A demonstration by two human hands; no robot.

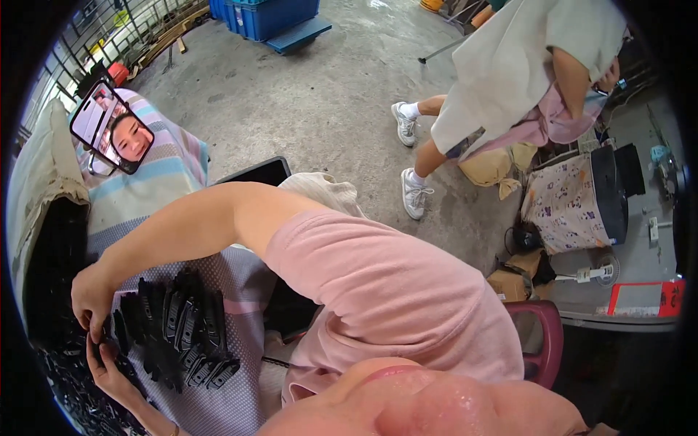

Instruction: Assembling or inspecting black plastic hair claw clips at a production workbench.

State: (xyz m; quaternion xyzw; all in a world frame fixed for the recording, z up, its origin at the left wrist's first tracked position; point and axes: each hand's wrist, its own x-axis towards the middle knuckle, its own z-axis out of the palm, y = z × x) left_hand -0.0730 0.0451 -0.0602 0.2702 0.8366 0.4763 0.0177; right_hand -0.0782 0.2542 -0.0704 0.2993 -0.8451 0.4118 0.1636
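Observation:
My right hand (93,296) reaches from the pink sleeve to the far left, its thumb and fingers pinched downward. Just below it, my left hand (109,370) comes up from the lower edge, with thumb and finger bent toward the right fingertips. The fingertips of both hands meet over a heap of small black plastic parts (73,378); whatever sits between them is too small and dark to make out. Beside the hands, several long black plastic clip-like pieces (185,320) lie in loose rows on the patterned cloth (243,356) across my lap.
A phone (113,129) with a lit screen stands propped on a striped cloth (171,160). Another person in white shoes (416,195) handles pale cloth (502,73) at the upper right. A blue crate (265,20) stands on the concrete floor. A flowered bin (571,203) is at the right.

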